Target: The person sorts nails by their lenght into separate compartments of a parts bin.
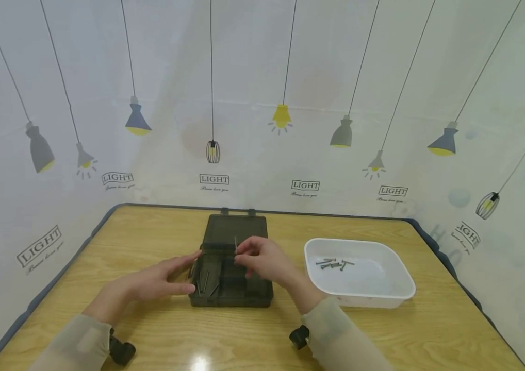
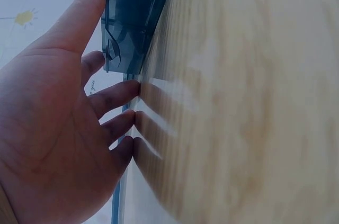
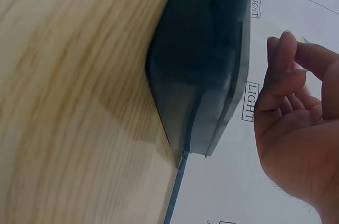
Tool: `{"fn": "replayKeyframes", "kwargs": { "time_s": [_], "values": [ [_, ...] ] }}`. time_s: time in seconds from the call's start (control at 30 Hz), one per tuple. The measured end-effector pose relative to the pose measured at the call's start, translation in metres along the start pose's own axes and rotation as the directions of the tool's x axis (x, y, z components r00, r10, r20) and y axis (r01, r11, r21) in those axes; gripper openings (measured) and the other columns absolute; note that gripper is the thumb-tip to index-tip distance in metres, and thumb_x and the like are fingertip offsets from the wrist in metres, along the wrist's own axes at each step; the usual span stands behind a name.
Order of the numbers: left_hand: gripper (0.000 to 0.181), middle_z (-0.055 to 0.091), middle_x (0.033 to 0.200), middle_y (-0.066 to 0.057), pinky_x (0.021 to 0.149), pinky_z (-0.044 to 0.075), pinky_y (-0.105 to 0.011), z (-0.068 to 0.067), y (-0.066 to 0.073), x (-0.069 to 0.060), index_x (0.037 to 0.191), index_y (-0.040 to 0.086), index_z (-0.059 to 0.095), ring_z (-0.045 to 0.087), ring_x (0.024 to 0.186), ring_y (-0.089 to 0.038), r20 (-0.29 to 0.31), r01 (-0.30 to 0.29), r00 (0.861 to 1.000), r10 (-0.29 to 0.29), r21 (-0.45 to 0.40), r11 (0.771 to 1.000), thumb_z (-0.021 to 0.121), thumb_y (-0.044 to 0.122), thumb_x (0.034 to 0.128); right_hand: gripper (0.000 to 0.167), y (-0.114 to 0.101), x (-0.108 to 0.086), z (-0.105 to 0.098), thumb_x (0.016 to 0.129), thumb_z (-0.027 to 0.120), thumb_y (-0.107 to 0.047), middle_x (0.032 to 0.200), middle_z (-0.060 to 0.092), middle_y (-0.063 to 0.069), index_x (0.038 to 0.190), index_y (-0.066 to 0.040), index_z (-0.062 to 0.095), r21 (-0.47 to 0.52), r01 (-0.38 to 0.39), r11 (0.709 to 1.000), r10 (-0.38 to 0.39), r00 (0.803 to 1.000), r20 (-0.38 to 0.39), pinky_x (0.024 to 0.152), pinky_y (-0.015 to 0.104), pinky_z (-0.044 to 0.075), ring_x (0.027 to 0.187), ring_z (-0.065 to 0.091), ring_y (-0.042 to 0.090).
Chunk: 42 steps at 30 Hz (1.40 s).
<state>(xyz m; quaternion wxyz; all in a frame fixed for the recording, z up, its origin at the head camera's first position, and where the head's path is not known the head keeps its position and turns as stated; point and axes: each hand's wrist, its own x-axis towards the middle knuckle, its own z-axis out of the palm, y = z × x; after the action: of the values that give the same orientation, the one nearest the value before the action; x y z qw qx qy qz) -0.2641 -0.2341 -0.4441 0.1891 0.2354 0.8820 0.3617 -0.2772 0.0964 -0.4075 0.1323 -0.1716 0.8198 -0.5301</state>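
A dark, see-through compartment box (image 1: pixel 255 301) lies with its lid (image 1: pixel 236 226) folded back on the wooden table. Several long thin screws (image 1: pixel 206 281) are in its left compartment. My right hand (image 1: pixel 264 259) is above the box and pinches one screw (image 1: pixel 236 243) upright between thumb and fingers; the right wrist view (image 3: pixel 299 107) does not show that screw clearly. My left hand (image 1: pixel 160 278) steadies the box's left side, thumb and forefinger at its edge. In the left wrist view its other fingers (image 2: pixel 114 99) are spread, their tips near the tabletop.
To the right of the box stands a white plastic tray (image 1: pixel 360 294) with several screws (image 1: pixel 334 265) in it. Bare wood tabletop (image 1: pixel 151 232) extends around both. A white cloth printed with lamps (image 1: pixel 262 170) hangs behind the table's dark-edged far side.
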Motion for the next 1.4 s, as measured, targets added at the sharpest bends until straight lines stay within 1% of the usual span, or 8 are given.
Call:
{"fn": "replayKeyframes", "kwargs": {
  "time_s": [0.1,0.3,0.5,0.6,0.73,0.87,1.13,1.4],
  "values": [
    [0.092,0.030,0.180,-0.021,0.134,0.013,-0.075,0.000,0.000,0.000,0.178,0.028,0.021,0.021,0.168,-0.049,-0.001,0.006,1.000,-0.006,0.000,1.000,0.073,0.051,0.1046,0.023,0.000,0.002,0.005,0.104,0.076,-0.020,0.105,0.083,0.007,0.121,-0.005,0.072,0.003,-0.005,1.000,0.005,1.000,0.009,0.045,0.022,0.042,0.065,0.072,0.012],
    [0.091,0.032,0.179,-0.023,0.132,0.016,-0.077,-0.001,0.001,0.000,0.178,0.026,0.021,0.024,0.167,-0.051,0.002,-0.006,1.000,0.006,0.015,1.000,0.072,0.049,0.1059,0.015,-0.003,0.002,0.015,0.106,0.073,-0.022,0.104,0.085,0.000,0.117,-0.011,0.073,0.012,-0.018,1.000,0.017,0.999,0.031,0.046,0.023,0.043,0.066,0.074,0.013],
    [0.091,0.029,0.180,-0.024,0.132,0.020,-0.077,-0.002,0.003,0.000,0.178,0.021,0.019,0.022,0.167,-0.051,0.022,-0.027,0.999,0.027,-0.007,1.000,0.071,0.046,0.1073,0.010,-0.005,0.002,0.025,0.107,0.073,-0.021,0.107,0.084,0.008,0.112,-0.013,0.073,0.030,-0.027,0.999,0.025,0.998,0.054,0.047,0.025,0.045,0.067,0.074,0.013],
    [0.091,0.028,0.180,-0.024,0.131,0.021,-0.077,-0.002,0.003,0.000,0.178,0.021,0.019,0.022,0.167,-0.051,0.027,-0.030,0.999,0.030,-0.018,0.999,0.071,0.045,0.1078,0.009,-0.005,0.003,0.029,0.105,0.075,-0.021,0.103,0.080,0.007,0.109,-0.012,0.074,0.023,-0.023,0.999,0.022,0.999,0.046,0.053,0.027,0.051,0.069,0.072,0.013],
    [0.091,0.029,0.180,-0.024,0.131,0.021,-0.077,-0.002,0.004,0.000,0.178,0.020,0.019,0.023,0.167,-0.051,0.026,-0.033,0.999,0.033,-0.015,0.999,0.071,0.045,0.1078,0.007,-0.004,0.004,0.033,0.104,0.077,-0.018,0.095,0.075,0.000,0.107,-0.012,0.075,0.001,-0.005,1.000,0.005,0.999,0.033,0.066,0.032,0.061,0.068,0.069,0.014],
    [0.091,0.028,0.180,-0.025,0.132,0.020,-0.076,-0.002,0.005,-0.001,0.178,0.020,0.019,0.023,0.167,-0.051,0.026,-0.029,0.999,0.029,-0.012,0.999,0.071,0.046,0.1074,0.008,-0.003,0.005,0.036,0.103,0.077,-0.018,0.093,0.076,-0.002,0.109,-0.012,0.076,-0.004,-0.003,1.000,0.003,0.999,0.041,0.069,0.035,0.062,0.066,0.069,0.015],
    [0.091,0.025,0.180,-0.025,0.132,0.021,-0.077,-0.002,0.004,-0.001,0.178,0.020,0.018,0.023,0.167,-0.051,0.031,-0.026,0.999,0.026,-0.026,0.999,0.071,0.045,0.1078,0.014,-0.004,0.005,0.039,0.102,0.079,-0.019,0.093,0.078,-0.002,0.112,-0.010,0.076,-0.015,0.003,1.000,-0.002,0.999,0.049,0.069,0.031,0.059,0.065,0.069,0.016],
    [0.090,0.029,0.179,-0.025,0.132,0.022,-0.076,-0.002,0.004,-0.001,0.178,0.020,0.020,0.026,0.166,-0.050,0.016,-0.042,0.999,0.042,0.002,0.999,0.071,0.046,0.1074,0.019,-0.005,0.003,0.036,0.103,0.079,-0.020,0.093,0.079,-0.002,0.116,-0.007,0.077,-0.015,0.010,1.000,-0.009,0.999,0.052,0.073,0.035,0.062,0.066,0.070,0.017]
  ]
}}
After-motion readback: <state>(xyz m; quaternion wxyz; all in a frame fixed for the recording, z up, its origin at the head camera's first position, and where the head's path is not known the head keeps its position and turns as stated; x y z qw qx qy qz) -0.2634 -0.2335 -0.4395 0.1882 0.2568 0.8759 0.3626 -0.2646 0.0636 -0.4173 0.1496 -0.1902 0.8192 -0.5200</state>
